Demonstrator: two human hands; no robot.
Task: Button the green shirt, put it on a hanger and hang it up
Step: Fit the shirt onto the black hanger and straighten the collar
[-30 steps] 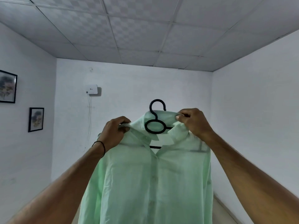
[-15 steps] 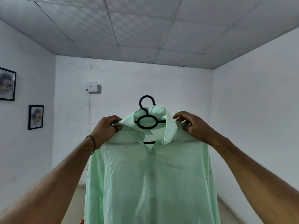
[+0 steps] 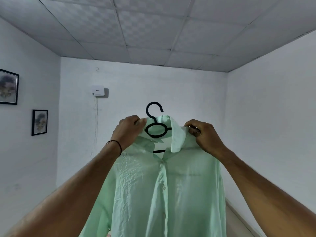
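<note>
The pale green shirt [image 3: 162,189] hangs in front of me at arm's length, its front buttoned below the open neck. It sits on a black hanger [image 3: 154,121] whose hook and ring stick up out of the collar; a black bar shows in the neck opening. My left hand [image 3: 127,132] pinches the left side of the collar beside the ring. My right hand [image 3: 203,135] pinches the right collar edge at the shoulder. Most of the hanger is hidden under the cloth.
White walls close the room on three sides under a tiled ceiling. A small white box [image 3: 98,90] with a thin cable is fixed to the far wall. Two framed pictures [image 3: 39,122] hang on the left wall.
Both hands have shifted along the collar, the left up toward the hanger ring. The shirt and hanger have swung slightly and the right collar flap now lies folded down.
</note>
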